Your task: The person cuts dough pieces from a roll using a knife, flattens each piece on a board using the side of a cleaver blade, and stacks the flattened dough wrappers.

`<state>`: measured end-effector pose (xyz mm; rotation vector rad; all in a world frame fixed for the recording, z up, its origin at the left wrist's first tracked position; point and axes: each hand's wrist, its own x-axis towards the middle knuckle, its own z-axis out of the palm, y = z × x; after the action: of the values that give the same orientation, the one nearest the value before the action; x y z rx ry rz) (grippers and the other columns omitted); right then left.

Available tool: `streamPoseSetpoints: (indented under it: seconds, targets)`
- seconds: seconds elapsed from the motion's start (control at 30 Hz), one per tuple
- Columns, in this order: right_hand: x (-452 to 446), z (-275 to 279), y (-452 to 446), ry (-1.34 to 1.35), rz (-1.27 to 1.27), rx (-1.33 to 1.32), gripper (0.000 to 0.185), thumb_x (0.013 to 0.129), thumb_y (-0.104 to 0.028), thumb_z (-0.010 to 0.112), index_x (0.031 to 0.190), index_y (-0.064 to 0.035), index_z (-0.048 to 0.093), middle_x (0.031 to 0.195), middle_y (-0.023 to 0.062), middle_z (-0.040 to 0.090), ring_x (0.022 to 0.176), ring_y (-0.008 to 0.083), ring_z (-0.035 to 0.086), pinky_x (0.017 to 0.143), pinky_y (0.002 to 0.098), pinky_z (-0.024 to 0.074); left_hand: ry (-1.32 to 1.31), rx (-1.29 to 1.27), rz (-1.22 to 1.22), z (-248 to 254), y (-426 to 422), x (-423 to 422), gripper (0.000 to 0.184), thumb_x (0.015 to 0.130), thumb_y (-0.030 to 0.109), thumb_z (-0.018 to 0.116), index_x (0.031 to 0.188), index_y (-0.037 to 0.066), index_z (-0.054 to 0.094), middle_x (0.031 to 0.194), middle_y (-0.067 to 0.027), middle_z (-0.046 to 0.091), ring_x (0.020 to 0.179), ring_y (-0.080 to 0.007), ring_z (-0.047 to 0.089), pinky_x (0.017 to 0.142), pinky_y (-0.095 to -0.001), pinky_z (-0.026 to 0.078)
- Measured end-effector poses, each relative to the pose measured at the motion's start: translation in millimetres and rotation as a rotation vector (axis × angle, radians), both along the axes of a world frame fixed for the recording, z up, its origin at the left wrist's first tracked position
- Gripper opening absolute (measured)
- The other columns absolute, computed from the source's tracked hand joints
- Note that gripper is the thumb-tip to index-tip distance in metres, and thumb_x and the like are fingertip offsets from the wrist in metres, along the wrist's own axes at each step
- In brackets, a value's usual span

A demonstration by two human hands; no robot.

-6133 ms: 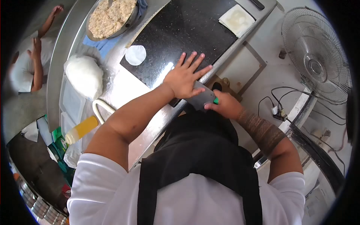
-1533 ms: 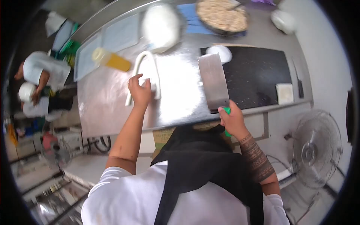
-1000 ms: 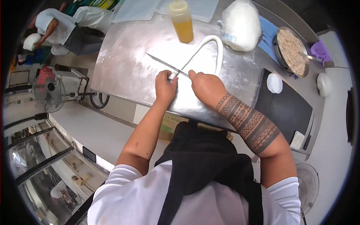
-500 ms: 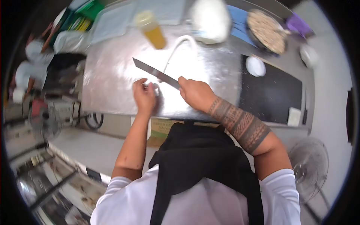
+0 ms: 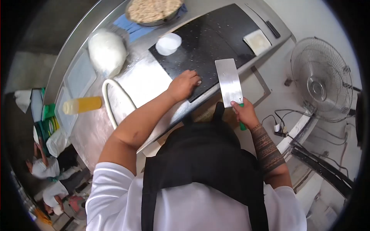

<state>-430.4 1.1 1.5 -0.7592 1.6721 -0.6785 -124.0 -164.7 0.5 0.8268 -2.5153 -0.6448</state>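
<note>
My right hand (image 5: pixel 243 111) is closed round the green handle of a cleaver (image 5: pixel 229 80). Its broad metal blade points away from me, just off the front edge of the counter. My left hand (image 5: pixel 185 85) rests with curled fingers at the near left corner of a black board (image 5: pixel 216 36); whether anything is inside those fingers is hidden. Left of that arm, a long white dough rope (image 5: pixel 109 94) lies bent on the metal table (image 5: pixel 140 82), partly covered by my forearm.
On the board are a white bowl (image 5: pixel 168 44) and a pale square pad (image 5: pixel 257 42). Behind stand a pan of pale food (image 5: pixel 152 10) and a white bagged lump (image 5: pixel 107 52). A yellow bottle (image 5: pixel 83 105) is left, a fan (image 5: pixel 320 82) right; people work at far left.
My view has turned right toward the black board. The cleaver has moved from above the metal table to the board's front edge, and my left hand now rests at the board.
</note>
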Motion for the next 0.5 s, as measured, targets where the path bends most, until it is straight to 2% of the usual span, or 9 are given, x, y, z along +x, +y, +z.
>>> streamPoseSetpoints:
  seconds: [0.03,0.07,0.13,0.2,0.27,0.33,0.37,0.43,0.5]
  targets:
    - [-5.2,-1.8,9.7,0.027,-0.048,-0.004,0.029,0.103,-0.029,0.077,0.109,-0.0035,0.066,0.069,-0.0016,0.057,0.05,0.0091,0.052,0.046,0.029,0.0458,-0.059,-0.022,-0.038,-1.9,-4.8,0.6,0.015,0.096,0.01,0.071,0.11,0.006,0.075,0.109,-0.0119,0.07,0.109,-0.0346,0.066,0.092,-0.042,0.055]
    - [-12.1,-2.7,15.8,0.013,-0.052,-0.011,0.029,0.103,-0.029,0.077,0.108,-0.0033,0.067,0.07,-0.0014,0.058,0.051,0.0093,0.053,0.046,0.0296,0.0459,-0.093,-0.024,-0.071,-7.7,-10.6,1.6,0.018,0.095,0.011,0.072,0.112,0.008,0.077,0.111,-0.0077,0.072,0.109,-0.0314,0.065,0.095,-0.0447,0.052]
    - [-23.8,-0.4,24.3,-0.012,-0.058,-0.022,0.029,0.103,-0.03,0.077,0.107,-0.0027,0.067,0.071,-0.0011,0.059,0.051,0.0097,0.053,0.046,0.0307,0.0461,-0.225,-0.051,-0.123,11.6,-13.8,-0.2,0.029,0.094,0.028,0.076,0.116,0.009,0.079,0.133,-0.0112,0.071,0.131,-0.0357,0.06,0.114,-0.0565,0.043]
    - [-49.0,-7.0,19.1,0.054,-0.041,-0.084,0.03,0.103,-0.03,0.077,0.106,-0.002,0.067,0.071,-0.0007,0.06,0.051,0.0096,0.054,0.046,0.0312,0.0461,-0.408,-0.196,-0.114,55.0,-16.5,-24.7,0.053,0.094,0.046,0.073,0.133,0.011,0.074,0.154,-0.0163,0.057,0.148,-0.0419,0.045,0.123,-0.0659,0.027]
    - [-70.2,8.0,-5.0,0.105,-0.033,-0.15,0.03,0.104,-0.03,0.077,0.105,-0.0022,0.068,0.072,-0.0001,0.061,0.051,0.0098,0.055,0.046,0.0315,0.046,-0.43,-0.254,-0.076,59.4,-19.9,-56.1,0.074,0.094,0.063,0.067,0.149,0.014,0.064,0.17,-0.0206,0.041,0.16,-0.0465,0.03,0.128,-0.0719,0.015]
    - [-90.6,48.7,-48.5,0.155,-0.064,-0.19,0.033,0.105,-0.035,0.075,0.104,-0.004,0.066,0.071,-0.0003,0.059,0.051,0.01,0.055,0.047,0.0304,0.0462,-0.295,-0.215,-0.016,18.3,-23.4,-84.5,0.093,0.093,0.077,0.059,0.165,0.019,0.049,0.179,-0.0241,0.022,0.166,-0.0496,0.015,0.129,-0.0748,0.005]
    - [-102.2,59.7,-70.2,0.188,-0.09,-0.199,0.036,0.106,-0.04,0.073,0.104,-0.0052,0.064,0.069,-0.0008,0.057,0.051,0.01,0.054,0.047,0.0293,0.0464,-0.424,-0.19,-0.023,-1.0,-19.0,-89.8,0.098,0.097,0.082,0.049,0.174,0.026,0.029,0.179,-0.0279,0.018,0.165,-0.0517,0.016,0.129,-0.0732,0.009]
    - [-113.4,83.2,-110.8,0.144,-0.191,-0.352,0.036,0.105,-0.038,0.074,0.103,-0.004,0.063,0.071,-0.0001,0.058,0.051,0.0109,0.055,0.047,0.0308,0.0461,-0.457,-0.149,-0.042,1.3,-16.1,-99.7,0.097,0.097,0.082,0.048,0.175,0.028,0.027,0.179,-0.0272,0.017,0.165,-0.0505,0.015,0.131,-0.0699,0.009]
    - [-120.1,75.1,-129.5,0.083,-0.294,-0.409,0.036,0.105,-0.037,0.075,0.104,-0.0031,0.063,0.071,0.0002,0.058,0.051,0.0113,0.054,0.047,0.0314,0.0455,-0.458,-0.123,-0.076,2.7,-9.7,-103.7,0.097,0.097,0.083,0.047,0.175,0.028,0.028,0.179,-0.0271,0.018,0.166,-0.0503,0.015,0.132,-0.0683,0.009]
